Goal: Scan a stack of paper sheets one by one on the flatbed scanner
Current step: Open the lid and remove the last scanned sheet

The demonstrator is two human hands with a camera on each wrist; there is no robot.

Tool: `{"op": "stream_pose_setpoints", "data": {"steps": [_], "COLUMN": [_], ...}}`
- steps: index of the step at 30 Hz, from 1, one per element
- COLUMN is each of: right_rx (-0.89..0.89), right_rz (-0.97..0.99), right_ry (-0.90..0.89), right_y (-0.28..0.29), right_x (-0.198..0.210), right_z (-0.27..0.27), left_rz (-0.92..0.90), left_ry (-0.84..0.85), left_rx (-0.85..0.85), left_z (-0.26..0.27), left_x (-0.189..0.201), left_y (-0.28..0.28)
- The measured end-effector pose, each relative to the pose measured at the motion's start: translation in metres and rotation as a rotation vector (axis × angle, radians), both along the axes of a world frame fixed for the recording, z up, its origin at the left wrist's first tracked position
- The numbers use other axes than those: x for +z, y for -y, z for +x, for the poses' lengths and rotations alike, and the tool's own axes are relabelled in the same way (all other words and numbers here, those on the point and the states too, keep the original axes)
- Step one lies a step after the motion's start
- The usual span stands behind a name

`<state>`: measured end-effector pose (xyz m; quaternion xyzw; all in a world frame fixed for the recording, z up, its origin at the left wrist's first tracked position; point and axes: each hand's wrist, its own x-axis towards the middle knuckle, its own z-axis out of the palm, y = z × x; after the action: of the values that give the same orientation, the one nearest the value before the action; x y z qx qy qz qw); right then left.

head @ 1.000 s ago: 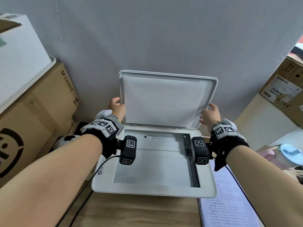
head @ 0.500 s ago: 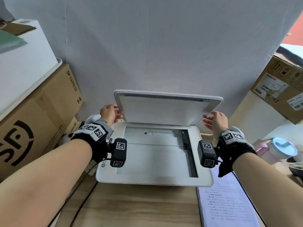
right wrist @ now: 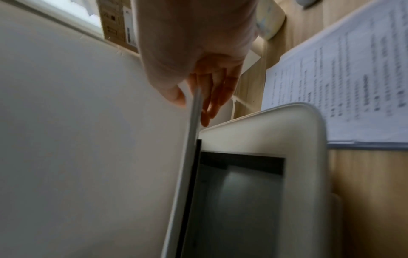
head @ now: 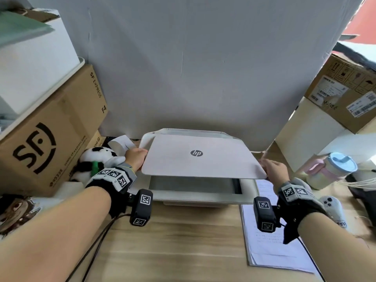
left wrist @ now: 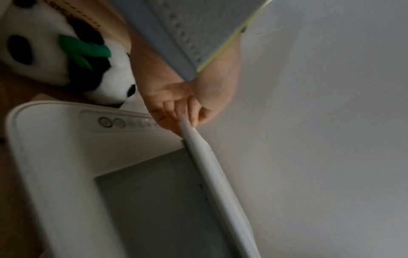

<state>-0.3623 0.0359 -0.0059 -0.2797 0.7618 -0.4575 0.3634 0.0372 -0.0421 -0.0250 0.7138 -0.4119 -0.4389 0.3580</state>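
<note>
Lowering the scanner lid (head: 200,157) from upright to nearly flat, I keep both hands' fingers (right wrist: 176,94) pinching its side edges; scanning comes next.

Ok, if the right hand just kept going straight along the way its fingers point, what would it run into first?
The right hand pinches the lid edge, fingers pointing down toward the scanner. Going straight on, they'd likely meet the scanner's top rim near its corner first, though depth is unclear.

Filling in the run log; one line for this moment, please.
lid: partly open | left hand: grips lid | right hand: grips lid | paper stack: beside scanner
</note>
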Motion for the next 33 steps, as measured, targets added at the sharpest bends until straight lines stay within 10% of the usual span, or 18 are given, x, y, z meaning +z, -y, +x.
{"op": "stream_pose_setpoints", "data": {"steps": [14,33], "right_rx": [0.127,0.122], "right_rz": [0.340,0.396], "right_ry": [-0.288,-0.369], "right_y": [-0.024,-0.030], "right_x": [-0.023,-0.029], "right_z": [0.022,0.036], "left_rz": [0.269,0.153], "left_ry": [0.454,0.403], "left_rx": [-0.120,-0.070], "left_z": [-0.013,-0.023], "left_x": [-0.026,-0.027], "left_y": [-0.036,-0.054]}}
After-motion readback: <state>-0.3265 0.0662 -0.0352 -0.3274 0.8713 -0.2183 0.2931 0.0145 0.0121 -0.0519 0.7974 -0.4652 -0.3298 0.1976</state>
